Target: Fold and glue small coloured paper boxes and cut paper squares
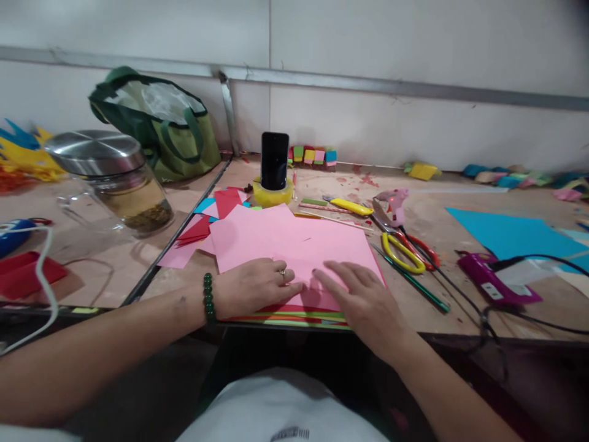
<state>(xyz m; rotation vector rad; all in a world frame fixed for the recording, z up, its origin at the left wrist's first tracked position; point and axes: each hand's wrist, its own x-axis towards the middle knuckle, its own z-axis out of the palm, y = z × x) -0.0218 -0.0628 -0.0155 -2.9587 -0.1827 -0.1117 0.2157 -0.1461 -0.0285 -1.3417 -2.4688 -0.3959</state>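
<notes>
A stack of coloured paper lies at the table's front edge, with pink paper on top and red, orange and green edges showing beneath. My left hand, with a ring and a dark green bead bracelet, rests palm down on the pink paper, its fingers bent together and pressed on it. Beside it, my right hand touches the same paper with its fingers spread. Pink on pink, I cannot tell whether a smaller piece lies between the fingertips.
Right of the stack lie scissors, a green pencil, a pink glue gun and a purple power strip with cables. Behind stand a yellow cutter and a phone. A glass jar and green bag are left.
</notes>
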